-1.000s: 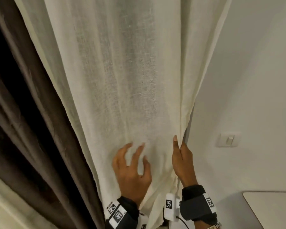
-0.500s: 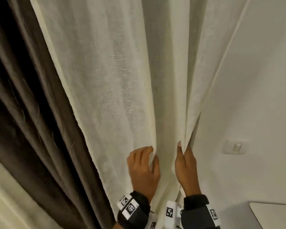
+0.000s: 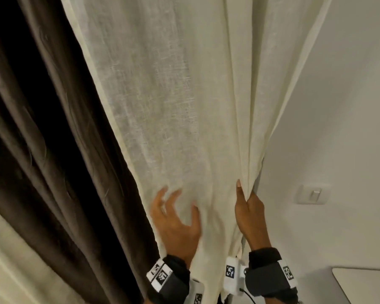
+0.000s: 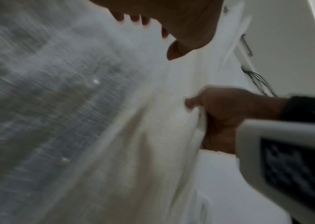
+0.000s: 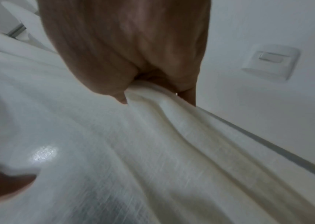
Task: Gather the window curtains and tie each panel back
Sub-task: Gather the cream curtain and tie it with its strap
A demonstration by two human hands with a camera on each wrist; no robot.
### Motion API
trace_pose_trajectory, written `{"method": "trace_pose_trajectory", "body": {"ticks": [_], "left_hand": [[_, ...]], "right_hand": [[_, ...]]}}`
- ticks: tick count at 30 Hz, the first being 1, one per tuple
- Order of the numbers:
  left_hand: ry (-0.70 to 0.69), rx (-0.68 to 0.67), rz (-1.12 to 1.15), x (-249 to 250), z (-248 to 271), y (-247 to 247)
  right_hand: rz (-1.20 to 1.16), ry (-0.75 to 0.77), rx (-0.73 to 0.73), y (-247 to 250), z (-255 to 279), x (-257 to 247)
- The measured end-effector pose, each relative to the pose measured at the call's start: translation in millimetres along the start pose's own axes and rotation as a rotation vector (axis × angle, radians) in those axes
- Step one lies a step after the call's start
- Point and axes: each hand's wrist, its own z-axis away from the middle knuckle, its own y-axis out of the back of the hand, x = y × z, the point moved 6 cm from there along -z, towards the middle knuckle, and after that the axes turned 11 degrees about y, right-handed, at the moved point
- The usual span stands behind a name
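Note:
A cream sheer curtain (image 3: 173, 106) hangs in front of me, with several folds bunched at its right edge. My right hand (image 3: 248, 207) grips those gathered folds (image 5: 153, 97) between thumb and fingers, close to the wall. My left hand (image 3: 176, 218) is spread against the flat part of the sheer to the left, its fingers (image 4: 133, 16) apart and holding nothing. In the left wrist view my right hand (image 4: 220, 115) clutches the fabric edge. A dark brown curtain (image 3: 42, 150) hangs behind the sheer on the left.
A white wall (image 3: 338, 106) stands to the right, carrying a light switch (image 3: 314, 194). The corner of a white tabletop (image 3: 364, 284) shows at the lower right. The switch (image 5: 269, 60) is near my right hand.
My left hand let go of the pleat it had bunched toward the right hand, moved left and spread open on the sheer. The right hand kept its grip on the gathered edge.

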Motion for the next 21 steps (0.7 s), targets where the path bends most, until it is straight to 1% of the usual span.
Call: {"method": "trace_pose_trajectory", "body": {"ticks": [1, 2, 3, 4, 6, 7, 8, 10, 11, 12, 13, 14, 15, 16, 18, 19, 20, 21], "left_hand": [[0.087, 0.078, -0.019, -9.1, -9.6, 8.9], [0.157, 0.117, -0.028, -18.5, -18.7, 12.8], [0.218, 0.124, -0.034, -28.6, -27.9, 14.1], [0.274, 0.108, -0.025, -37.8, -36.3, 14.0], [0.413, 0.007, 0.082, -47.5, -47.2, 6.5], [0.475, -0.079, 0.163, -47.2, -48.3, -0.9], [0.475, -0.175, 0.200, -41.7, -46.6, -8.6], [0.299, -0.390, 0.199, -17.7, -35.9, -23.4], [0.221, -0.527, 0.226, -5.7, -26.0, -32.4], [0.184, -0.668, 0.288, 3.8, -15.1, -40.7], [0.190, -0.788, 0.346, 10.5, -5.4, -46.9], [0.219, -0.878, 0.384, 12.5, 2.1, -53.1], [0.259, -0.933, 0.390, 14.7, 7.8, -57.8], [0.305, -0.942, 0.368, 10.9, 10.2, -62.2], [0.360, -0.861, 0.254, 0.1, 5.6, -65.7], [0.371, -0.827, 0.175, -6.3, 3.6, -67.6], [0.384, -0.816, 0.108, -13.1, 2.6, -70.5], [0.419, -0.819, 0.071, -20.6, 3.6, -73.4]], "right_hand": [[0.011, 0.006, 0.025, 1.0, -1.1, 1.9], [0.019, 0.013, 0.045, 2.4, -2.0, 4.2], [0.020, 0.017, 0.056, 2.2, -2.7, 5.1], [0.025, 0.022, 0.056, 0.7, -3.0, 5.7], [0.034, 0.025, 0.046, -3.8, -3.2, 4.4], [0.026, 0.031, 0.039, -8.1, -3.2, 2.4], [0.011, 0.045, 0.026, -13.3, -2.3, 0.0], [-0.044, 0.073, -0.037, -25.0, 3.5, -7.2], [-0.056, 0.090, -0.075, -31.2, 8.1, -9.0], [-0.053, 0.112, -0.110, -37.0, 13.7, -9.9], [-0.032, 0.145, -0.147, -42.0, 19.9, -9.1], [0.004, 0.181, -0.189, -49.1, 25.9, -6.3], [0.037, 0.200, -0.234, -54.8, 32.2, -1.5], [0.051, 0.204, -0.278, -59.7, 39.1, 4.5], [0.082, 0.196, -0.396, -67.9, 50.9, 15.5], [0.134, 0.228, -0.456, -68.6, 55.1, 16.1], [0.179, 0.253, -0.511, -66.9, 57.6, 17.7], [0.179, 0.227, -0.557, -62.3, 59.3, 21.1]]}}
